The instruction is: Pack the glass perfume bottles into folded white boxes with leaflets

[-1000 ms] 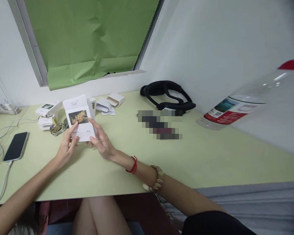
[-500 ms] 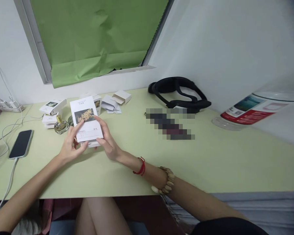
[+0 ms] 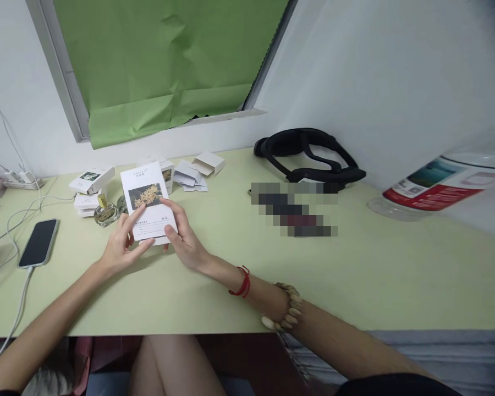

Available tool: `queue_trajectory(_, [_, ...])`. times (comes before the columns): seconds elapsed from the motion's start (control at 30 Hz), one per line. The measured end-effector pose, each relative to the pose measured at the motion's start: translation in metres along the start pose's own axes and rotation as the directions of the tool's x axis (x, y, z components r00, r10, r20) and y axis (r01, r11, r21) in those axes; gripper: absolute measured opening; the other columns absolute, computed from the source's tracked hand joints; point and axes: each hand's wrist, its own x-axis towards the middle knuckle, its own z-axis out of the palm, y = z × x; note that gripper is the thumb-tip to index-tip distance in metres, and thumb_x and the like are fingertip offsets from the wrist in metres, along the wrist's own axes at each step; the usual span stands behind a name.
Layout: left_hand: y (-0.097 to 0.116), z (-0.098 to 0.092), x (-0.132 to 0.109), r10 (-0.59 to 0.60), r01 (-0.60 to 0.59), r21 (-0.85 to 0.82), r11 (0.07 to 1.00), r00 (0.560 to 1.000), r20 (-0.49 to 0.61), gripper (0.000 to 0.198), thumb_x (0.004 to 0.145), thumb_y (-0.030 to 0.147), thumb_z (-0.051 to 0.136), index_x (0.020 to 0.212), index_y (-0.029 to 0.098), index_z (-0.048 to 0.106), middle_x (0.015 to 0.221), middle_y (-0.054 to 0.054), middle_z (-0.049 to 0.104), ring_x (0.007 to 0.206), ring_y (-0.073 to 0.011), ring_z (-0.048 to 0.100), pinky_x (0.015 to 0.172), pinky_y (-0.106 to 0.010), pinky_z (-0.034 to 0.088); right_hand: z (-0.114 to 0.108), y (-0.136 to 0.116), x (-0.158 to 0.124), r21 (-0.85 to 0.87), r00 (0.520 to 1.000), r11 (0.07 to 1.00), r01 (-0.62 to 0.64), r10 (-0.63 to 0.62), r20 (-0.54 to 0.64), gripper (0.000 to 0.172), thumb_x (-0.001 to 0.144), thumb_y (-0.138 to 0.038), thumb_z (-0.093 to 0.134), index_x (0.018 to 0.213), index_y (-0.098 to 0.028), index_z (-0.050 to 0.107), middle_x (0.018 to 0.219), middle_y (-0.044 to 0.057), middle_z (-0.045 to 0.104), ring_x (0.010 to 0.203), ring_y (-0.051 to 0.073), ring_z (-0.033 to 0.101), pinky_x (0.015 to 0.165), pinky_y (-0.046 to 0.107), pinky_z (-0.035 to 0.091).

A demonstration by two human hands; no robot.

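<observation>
Between my two hands is a white perfume box (image 3: 145, 175) printed with yellow flowers, its front tilted up toward me. My left hand (image 3: 121, 242) grips the lower left side, its index finger on the picture and its thumb along the bottom edge. On the right side, my right hand (image 3: 187, 236) is closed on the box, with its thumb on the lower right corner of the front. Just left of the box stands a glass perfume bottle (image 3: 106, 213) with a gold cap. Behind the box, a rounded greenish item (image 3: 122, 204) is partly hidden.
Small white boxes (image 3: 91, 179) are stacked at the left, and opened cartons (image 3: 208, 163) lie behind. A charging phone (image 3: 39, 243) and cables are at the far left. A black headset strap (image 3: 309, 154), a blurred-out patch (image 3: 292, 212) and a large plastic bottle (image 3: 433, 181) are to the right.
My right thumb has moved up from the bottom edge onto the box's front corner. Less of the white piece under the box's lower end shows. The whole view has shifted slightly.
</observation>
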Motion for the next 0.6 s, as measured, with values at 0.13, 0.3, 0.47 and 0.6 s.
queue_trajectory(0.13, [0.0017, 0.0009, -0.0004, -0.046, 0.046, -0.044, 0.998, 0.999, 0.003, 0.065, 0.089, 0.045, 0.059, 0.146, 0.028, 0.035, 0.108, -0.009, 0.053, 0.067, -0.0095, 0.046, 0.048, -0.017, 0.042, -0.0038, 0.0010, 0.0017, -0.010, 0.999, 0.999, 0.033, -0.033, 0.026, 0.064, 0.091, -0.065, 0.044, 0.144, -0.032, 0.028, 0.119, 0.010, 0.052, 0.074, 0.018, 0.054, 0.045, 0.026, 0.049])
queue_trajectory(0.3, [0.0053, 0.0021, -0.0002, -0.091, 0.090, -0.127, 0.988, 0.996, -0.004, 0.064, 0.089, 0.044, 0.059, 0.147, 0.027, 0.035, 0.123, -0.013, 0.053, 0.072, -0.0108, 0.050, 0.050, -0.018, 0.042, -0.0067, 0.0000, 0.0031, -0.031, 0.989, 0.989, 0.145, -0.143, 0.047, 0.063, 0.092, -0.060, 0.046, 0.146, -0.033, 0.027, 0.127, 0.009, 0.051, 0.091, 0.023, 0.058, 0.061, 0.035, 0.057])
queue_trajectory(0.47, [0.0045, 0.0015, 0.0001, -0.086, 0.083, -0.130, 0.988, 0.996, -0.016, 0.065, 0.091, 0.045, 0.055, 0.149, 0.027, 0.032, 0.134, -0.015, 0.049, 0.073, -0.0115, 0.052, 0.053, -0.019, 0.044, -0.0061, -0.0002, 0.0031, -0.053, 0.994, 0.993, 0.106, -0.104, 0.044, 0.062, 0.092, -0.057, 0.047, 0.146, -0.032, 0.028, 0.132, 0.011, 0.049, 0.102, 0.026, 0.058, 0.069, 0.040, 0.060])
queue_trajectory(0.6, [0.0006, -0.0030, 0.0011, 0.022, -0.022, -0.016, 1.000, 1.000, 0.003, 0.080, 0.084, 0.049, 0.063, 0.151, 0.028, 0.025, 0.133, -0.016, 0.049, 0.065, -0.0086, 0.046, 0.046, -0.018, 0.039, -0.0049, 0.0016, 0.0019, -0.034, 0.992, 0.993, 0.115, -0.113, 0.059, 0.058, 0.092, -0.059, 0.049, 0.140, -0.030, 0.033, 0.131, 0.011, 0.049, 0.101, 0.026, 0.059, 0.072, 0.041, 0.059])
